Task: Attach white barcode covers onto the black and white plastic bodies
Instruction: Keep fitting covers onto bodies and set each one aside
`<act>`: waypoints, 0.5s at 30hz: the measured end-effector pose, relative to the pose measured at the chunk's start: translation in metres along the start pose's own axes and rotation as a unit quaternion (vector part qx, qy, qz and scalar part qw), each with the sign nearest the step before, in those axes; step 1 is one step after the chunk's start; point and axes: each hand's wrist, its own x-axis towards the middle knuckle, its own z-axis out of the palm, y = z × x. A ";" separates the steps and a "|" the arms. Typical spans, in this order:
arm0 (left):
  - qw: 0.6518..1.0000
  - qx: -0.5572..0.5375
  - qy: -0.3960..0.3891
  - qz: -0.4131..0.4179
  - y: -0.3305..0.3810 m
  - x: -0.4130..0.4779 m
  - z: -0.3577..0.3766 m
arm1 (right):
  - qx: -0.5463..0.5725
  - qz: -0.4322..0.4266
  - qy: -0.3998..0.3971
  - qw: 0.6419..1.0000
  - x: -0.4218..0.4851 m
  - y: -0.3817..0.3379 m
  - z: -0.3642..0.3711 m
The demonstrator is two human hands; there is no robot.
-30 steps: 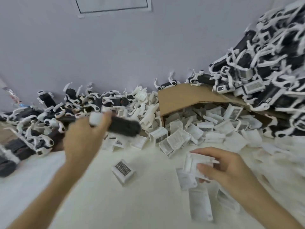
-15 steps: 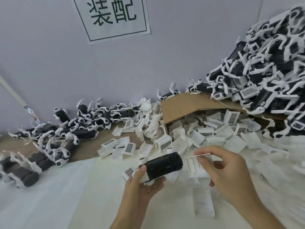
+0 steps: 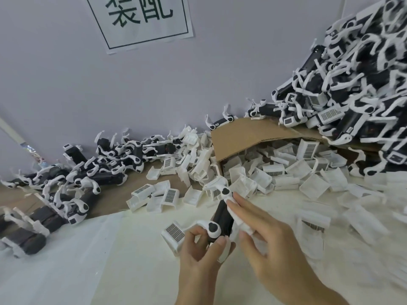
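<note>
A black and white plastic body [image 3: 222, 216] stands nearly on end over the white table, low in the middle of the view. My left hand [image 3: 202, 252] grips its near end from below, fingers curled round it. Against the body's right side lies a white barcode cover [image 3: 239, 219], and my right hand [image 3: 266, 245] pinches and presses it there, fingers laid along it. Most of the cover is hidden under those fingers.
A loose barcode cover [image 3: 174, 235] lies just left of my left hand. Several covers spill from a tipped cardboard box [image 3: 242, 133] behind. Piles of bodies sit at the left [image 3: 88, 172] and tower at the right [image 3: 352, 84]. More covers litter the table at right.
My left hand has turned the body from lying crosswise to nearly on end. My right hand has brought the cover from beside the body onto its side.
</note>
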 end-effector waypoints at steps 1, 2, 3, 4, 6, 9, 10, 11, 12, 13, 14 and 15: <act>1.000 -0.010 -0.007 0.001 -0.001 0.000 -0.001 | 0.000 0.001 -0.034 0.999 -0.002 0.000 0.002; 1.000 -0.012 -0.014 0.001 -0.002 0.000 -0.001 | 0.000 0.008 -0.062 0.998 -0.003 0.000 0.003; 1.000 -0.011 -0.022 0.001 -0.004 0.000 -0.002 | -0.004 0.018 -0.085 0.996 -0.005 0.000 0.004; 0.999 -0.008 -0.031 0.000 -0.006 -0.001 -0.002 | -0.011 0.025 -0.099 0.995 -0.006 0.000 0.006; 0.999 -0.012 -0.047 -0.001 -0.009 -0.001 -0.002 | -0.011 0.020 -0.098 0.995 -0.009 0.000 0.009; 0.998 -0.024 -0.059 0.015 -0.006 -0.005 0.000 | 0.007 0.017 -0.068 0.998 -0.012 -0.002 0.010; 0.997 -0.015 -0.066 0.024 -0.005 -0.006 0.001 | 0.013 0.020 -0.055 0.998 -0.013 -0.003 0.010; 0.997 -0.003 -0.069 0.032 -0.004 -0.008 0.002 | 0.021 0.025 -0.040 0.999 -0.014 -0.003 0.009; 0.997 0.006 -0.064 0.037 -0.004 -0.009 0.002 | 0.029 0.036 -0.031 0.998 -0.015 -0.003 0.008; 0.998 0.007 -0.056 0.039 -0.004 -0.010 0.002 | 0.037 0.050 -0.025 0.998 -0.016 -0.003 0.005; 0.998 0.002 -0.050 0.041 -0.003 -0.011 0.002 | 0.044 0.064 -0.021 0.997 -0.015 -0.002 0.003; 0.998 -0.004 -0.050 0.041 -0.001 -0.012 0.002 | 0.047 0.075 -0.017 0.996 -0.015 -0.001 0.001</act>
